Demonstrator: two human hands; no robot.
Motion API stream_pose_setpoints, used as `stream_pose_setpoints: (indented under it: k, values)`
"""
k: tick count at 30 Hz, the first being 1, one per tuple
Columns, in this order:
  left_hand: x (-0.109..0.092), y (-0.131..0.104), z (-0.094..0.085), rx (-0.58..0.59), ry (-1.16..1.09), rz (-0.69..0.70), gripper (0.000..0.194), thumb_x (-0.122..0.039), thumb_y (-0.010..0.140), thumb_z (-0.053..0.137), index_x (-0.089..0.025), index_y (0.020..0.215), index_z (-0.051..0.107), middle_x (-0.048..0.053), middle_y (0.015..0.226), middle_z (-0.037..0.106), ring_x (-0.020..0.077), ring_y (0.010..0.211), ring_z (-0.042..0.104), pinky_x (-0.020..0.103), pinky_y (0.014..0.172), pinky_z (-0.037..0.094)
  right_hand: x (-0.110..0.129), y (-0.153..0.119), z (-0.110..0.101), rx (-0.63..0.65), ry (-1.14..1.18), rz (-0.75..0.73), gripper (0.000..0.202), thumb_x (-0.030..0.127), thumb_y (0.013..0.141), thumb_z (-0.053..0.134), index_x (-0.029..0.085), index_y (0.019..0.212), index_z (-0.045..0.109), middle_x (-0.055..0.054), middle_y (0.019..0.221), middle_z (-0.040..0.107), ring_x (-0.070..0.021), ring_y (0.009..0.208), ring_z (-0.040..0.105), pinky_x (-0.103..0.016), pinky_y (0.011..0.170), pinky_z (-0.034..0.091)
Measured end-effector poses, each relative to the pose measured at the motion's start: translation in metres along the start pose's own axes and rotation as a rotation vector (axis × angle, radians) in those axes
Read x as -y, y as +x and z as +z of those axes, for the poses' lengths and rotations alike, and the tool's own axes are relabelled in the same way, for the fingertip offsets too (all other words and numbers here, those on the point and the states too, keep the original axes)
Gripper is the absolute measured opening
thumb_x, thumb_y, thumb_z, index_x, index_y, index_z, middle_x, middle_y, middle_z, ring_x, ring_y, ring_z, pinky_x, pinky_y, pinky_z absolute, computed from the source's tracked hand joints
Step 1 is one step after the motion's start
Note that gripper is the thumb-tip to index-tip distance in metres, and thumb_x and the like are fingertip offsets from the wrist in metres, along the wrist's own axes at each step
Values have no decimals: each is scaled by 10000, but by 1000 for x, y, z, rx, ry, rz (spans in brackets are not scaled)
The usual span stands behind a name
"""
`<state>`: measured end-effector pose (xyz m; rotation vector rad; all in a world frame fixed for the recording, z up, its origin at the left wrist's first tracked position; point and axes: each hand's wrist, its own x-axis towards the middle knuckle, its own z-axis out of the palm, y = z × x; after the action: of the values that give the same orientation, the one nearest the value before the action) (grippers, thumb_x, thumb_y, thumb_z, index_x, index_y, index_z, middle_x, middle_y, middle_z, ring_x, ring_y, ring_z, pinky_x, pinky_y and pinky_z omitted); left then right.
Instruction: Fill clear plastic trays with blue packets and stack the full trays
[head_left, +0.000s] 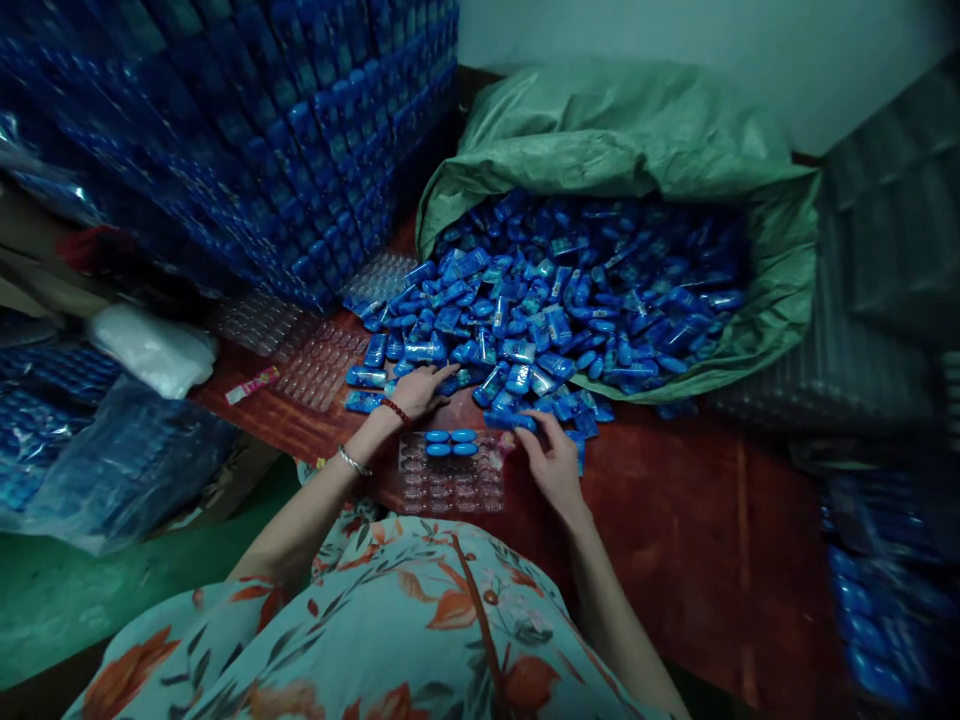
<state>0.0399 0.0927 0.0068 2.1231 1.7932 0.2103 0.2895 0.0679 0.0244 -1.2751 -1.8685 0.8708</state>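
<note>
My left hand [417, 392], with a red bead bracelet and a silver bangle at the wrist, reaches over the near edge of a heap of small blue oval packs [517, 320]. Its fingers are stretched out and touch the packs there. Between thumb and fingers of my right hand [553, 462] is a blue pack [516, 420]. In front of my body lies a clear plastic tray [454, 492] with rows of oval hollows. Several blue packs [451, 443] sit in two short rows at its far side. A small pink item [507, 440] lies at the tray's right edge.
The heap spills from a green woven sack [622, 155] onto the red-brown table [675, 520]. Tall stacks of filled blue trays [300, 150] rise at the left. More clear trays [322, 365], a pink-yellow wrapper [253, 386] and a white bag [154, 350] lie left.
</note>
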Motion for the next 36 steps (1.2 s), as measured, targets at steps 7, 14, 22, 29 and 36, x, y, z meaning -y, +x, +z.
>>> stream_pose_setpoints:
  k: [7, 14, 22, 29, 36]
  values:
    - [14, -41, -12, -336, -479, -50, 295, -356, 839, 528, -170, 1067, 515, 49, 973, 614, 179, 878, 598, 309, 804, 474, 10, -44, 9, 161, 105, -73, 168, 257, 862, 533, 223, 1009, 608, -37, 948, 651, -165, 891, 612, -308, 811, 498]
    - [-8, -126, -4, -687, -768, -386, 342, -330, 791, 613, -188, 1079, 497, 39, 977, 608, 149, 885, 608, 268, 771, 507, 17, -34, 20, 328, -298, -410, 273, 145, 897, 416, 183, 1101, 593, -90, 928, 615, -179, 853, 576, -307, 754, 492]
    - [-41, -147, 25, -490, -503, 20, 223, -160, 881, 452, -187, 1076, 555, 68, 979, 624, 155, 909, 615, 272, 791, 523, 40, -25, 22, 459, -579, -503, 268, 110, 883, 409, 173, 1047, 611, -80, 866, 592, -178, 792, 539, -284, 709, 442]
    - [-26, -125, 26, -347, -172, 284, 312, -121, 908, 331, -162, 1144, 532, 95, 990, 592, 151, 894, 599, 259, 744, 524, 41, -28, 27, 376, -638, -489, 278, 100, 868, 421, 184, 1045, 619, -78, 875, 586, -179, 806, 527, -283, 720, 422]
    - [-29, -101, 9, -336, -75, 359, 286, -164, 937, 307, -134, 1046, 570, 116, 998, 599, 181, 932, 573, 304, 782, 505, 43, -22, 47, 286, -700, -428, 288, 114, 886, 398, 179, 1070, 609, -95, 905, 581, -197, 837, 510, -311, 736, 386]
